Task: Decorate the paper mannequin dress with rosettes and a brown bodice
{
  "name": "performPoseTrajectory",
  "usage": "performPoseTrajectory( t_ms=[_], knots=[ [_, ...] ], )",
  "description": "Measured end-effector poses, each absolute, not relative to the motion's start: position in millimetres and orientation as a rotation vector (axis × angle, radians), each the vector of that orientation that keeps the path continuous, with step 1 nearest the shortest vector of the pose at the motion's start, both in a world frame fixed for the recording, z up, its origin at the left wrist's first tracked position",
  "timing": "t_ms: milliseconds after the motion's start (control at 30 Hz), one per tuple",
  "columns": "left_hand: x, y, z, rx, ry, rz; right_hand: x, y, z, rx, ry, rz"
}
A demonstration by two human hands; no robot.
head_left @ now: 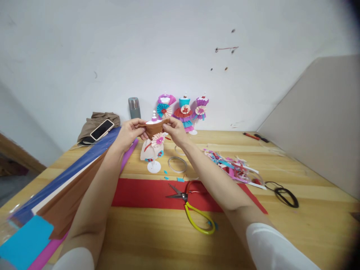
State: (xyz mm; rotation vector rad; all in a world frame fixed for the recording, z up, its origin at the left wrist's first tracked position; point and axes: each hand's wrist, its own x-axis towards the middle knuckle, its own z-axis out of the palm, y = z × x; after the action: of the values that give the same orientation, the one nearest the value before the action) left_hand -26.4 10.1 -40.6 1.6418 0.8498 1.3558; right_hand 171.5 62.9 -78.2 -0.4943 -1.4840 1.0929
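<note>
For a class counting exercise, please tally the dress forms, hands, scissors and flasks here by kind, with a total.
Dress forms: 4 (front one, back ones)
Hands: 2 (left hand, right hand)
Scissors: 1 pair
Flask: 1
Total: 8

I record a plain off-white wall rising directly behind the pale yellow, wood-grained desk before me. Right of centre, its surface bears small dark spots and a thin reddish line; a faint curved scuff shows further left. To my right, a flat pale grey panel borders the desk. At my far left, a dark grey floor is partly visible. Lighting is soft and even.
</note>
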Motion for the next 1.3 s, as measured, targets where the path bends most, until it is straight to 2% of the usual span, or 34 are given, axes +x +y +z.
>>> performPoseTrajectory(
  t_ms=[233,667,1300],
  knots=[
    [-22,10,-41,1.637,0.840,1.410,166,60,-80,-0.435,-1.426,1.142],
    [-20,15,-45,1.495,0.898,1.590,159,43,-78,-0.415,-1.511,0.981],
    [17,-19,-41,1.493,1.040,1.562,152,16,-74,-0.410,-1.407,0.886]
  ],
)
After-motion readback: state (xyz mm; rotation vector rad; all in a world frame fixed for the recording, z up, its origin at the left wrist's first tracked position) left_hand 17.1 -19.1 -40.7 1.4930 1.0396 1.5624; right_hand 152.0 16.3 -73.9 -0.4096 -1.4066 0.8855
